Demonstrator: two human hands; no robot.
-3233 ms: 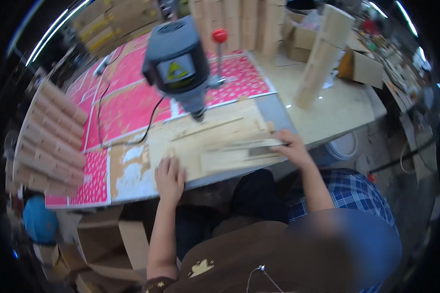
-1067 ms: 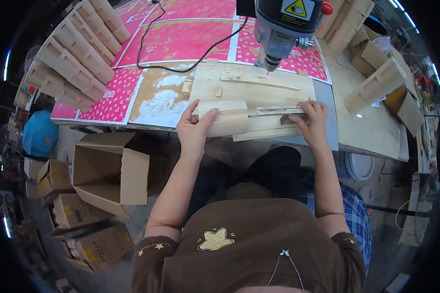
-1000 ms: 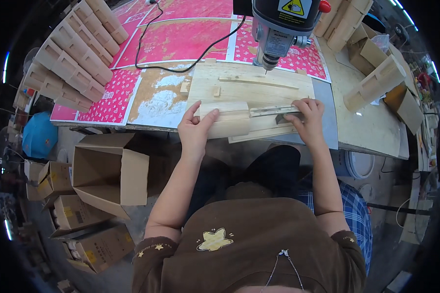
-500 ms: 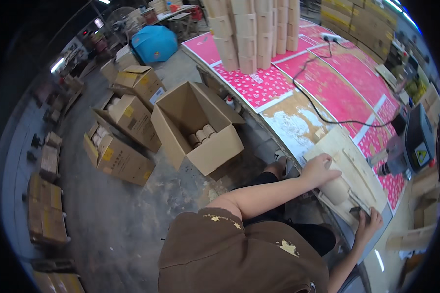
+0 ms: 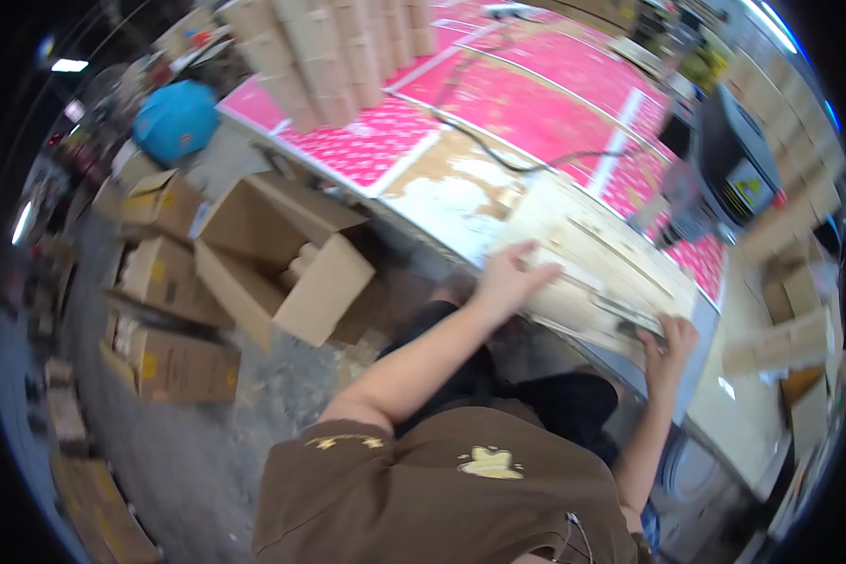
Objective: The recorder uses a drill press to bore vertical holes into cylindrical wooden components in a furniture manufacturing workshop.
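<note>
A pale wooden board jig [image 5: 620, 268] lies on the table's near edge, under a grey drill press head [image 5: 733, 174]. My left hand [image 5: 509, 275] rests on a light wooden piece [image 5: 559, 299] at the jig's front, fingers spread over it. My right hand [image 5: 669, 340] presses on the jig's front right corner beside a thin dark strip [image 5: 620, 315]. The picture is blurred and tilted to the left, so finger detail is soft.
An open cardboard box [image 5: 287, 263] stands on the floor left of me, with more boxes [image 5: 164, 352] behind it. A pink sheet [image 5: 526, 113] covers the table, crossed by a black cable [image 5: 508, 155]. Stacked wooden blocks [image 5: 334, 56] stand far back. A blue helmet-like object [image 5: 174, 117] lies nearby.
The view has swung left and down from the drill press to the floor and the open box. Both hands have stayed on the wooden pieces at the table's edge.
</note>
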